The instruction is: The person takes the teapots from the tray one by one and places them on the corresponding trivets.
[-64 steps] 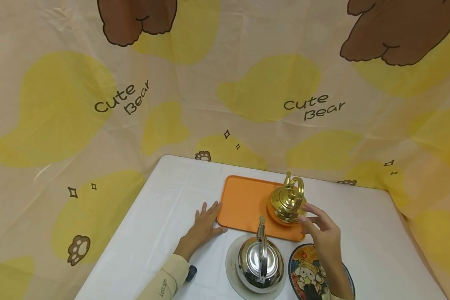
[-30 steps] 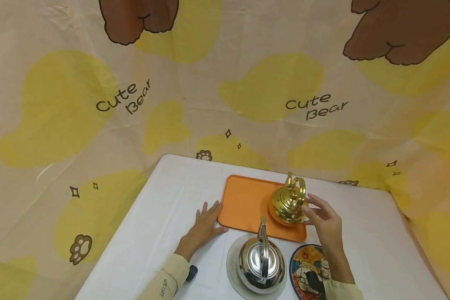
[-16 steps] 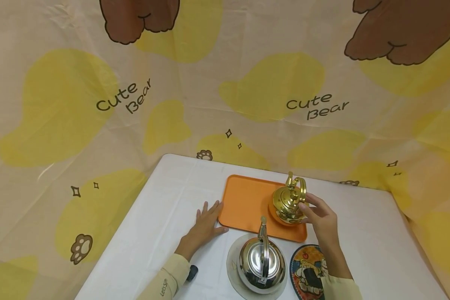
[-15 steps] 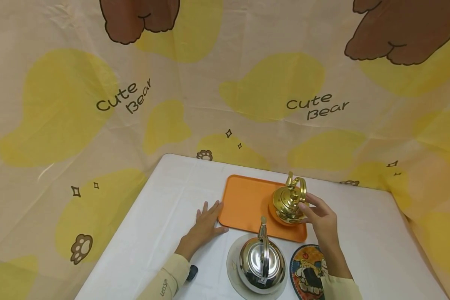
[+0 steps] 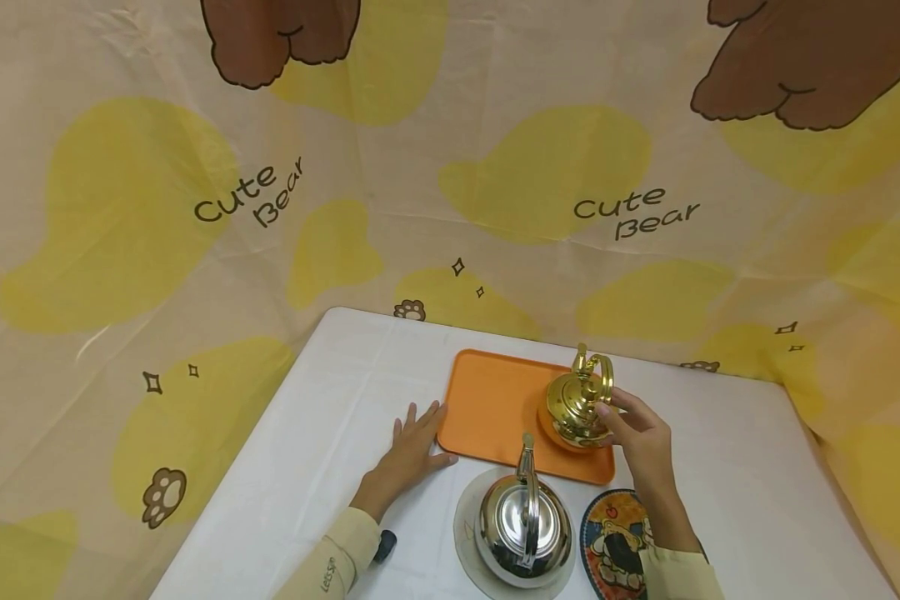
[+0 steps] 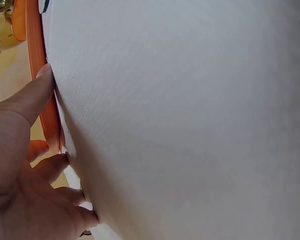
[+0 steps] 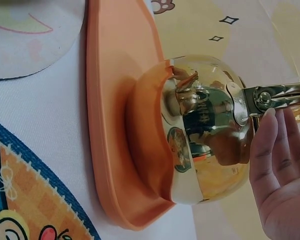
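Observation:
A shiny gold kettle [image 5: 572,412] stands upright at the right end of an orange tray [image 5: 487,400]. My right hand [image 5: 643,437] is at its upright handle, thumb on the near side and fingers behind, pinching the lower part. In the right wrist view, thumb and fingertips meet the kettle's handle [image 7: 285,94] beside the body. My left hand [image 5: 408,454] lies with spread fingers on the white table at the tray's left edge. Its thumb and fingertips touch down along the tray's rim [image 6: 36,55] in the left wrist view.
A silver kettle [image 5: 506,542] sits on a pale round mat [image 5: 465,533] in front of the tray. To its right lies a round cartoon-patterned mat [image 5: 607,508], partly under my right forearm. The white table [image 5: 757,467] meets a printed cloth backdrop [image 5: 390,167].
My right hand drew slightly off the gold kettle, then came back left onto its handle and now pinches it. The gold kettle, tray and left hand have stayed in place.

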### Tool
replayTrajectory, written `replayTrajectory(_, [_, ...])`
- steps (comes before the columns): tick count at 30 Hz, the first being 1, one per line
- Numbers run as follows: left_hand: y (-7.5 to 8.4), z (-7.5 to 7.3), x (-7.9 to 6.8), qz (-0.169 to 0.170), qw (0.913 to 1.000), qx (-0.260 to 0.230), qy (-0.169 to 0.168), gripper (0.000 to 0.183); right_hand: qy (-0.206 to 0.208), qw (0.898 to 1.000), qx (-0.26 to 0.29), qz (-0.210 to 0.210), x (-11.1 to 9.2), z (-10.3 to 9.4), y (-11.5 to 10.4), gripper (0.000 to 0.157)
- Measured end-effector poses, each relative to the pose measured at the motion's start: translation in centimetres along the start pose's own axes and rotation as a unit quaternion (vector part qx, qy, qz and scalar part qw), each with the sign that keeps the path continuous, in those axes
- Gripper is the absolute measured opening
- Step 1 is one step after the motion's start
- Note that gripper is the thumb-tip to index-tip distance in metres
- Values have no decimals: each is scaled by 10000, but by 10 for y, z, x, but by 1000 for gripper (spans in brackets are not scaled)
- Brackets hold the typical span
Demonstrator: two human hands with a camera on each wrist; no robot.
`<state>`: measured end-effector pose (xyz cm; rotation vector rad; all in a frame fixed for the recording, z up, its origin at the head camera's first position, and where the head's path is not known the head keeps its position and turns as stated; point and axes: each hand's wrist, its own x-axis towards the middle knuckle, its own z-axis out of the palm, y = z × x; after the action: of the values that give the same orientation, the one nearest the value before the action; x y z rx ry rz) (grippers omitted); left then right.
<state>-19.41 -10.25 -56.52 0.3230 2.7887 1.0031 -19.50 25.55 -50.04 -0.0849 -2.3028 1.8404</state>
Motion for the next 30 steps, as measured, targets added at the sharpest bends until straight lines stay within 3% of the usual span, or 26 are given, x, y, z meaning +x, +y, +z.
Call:
replayTrajectory(9, [-1,0,1,78,10000,26,32,90,-28,10000,62,24,0,0,2,43])
replayTrajectory(17, [-2,1,1,162,9998,80,43,89,46,9972,733,157,2,1,3,43])
replayTrajectory(30, [-3,2,2,180,9998,97,62,89,13,9930,1178,42,-1,1,4,42])
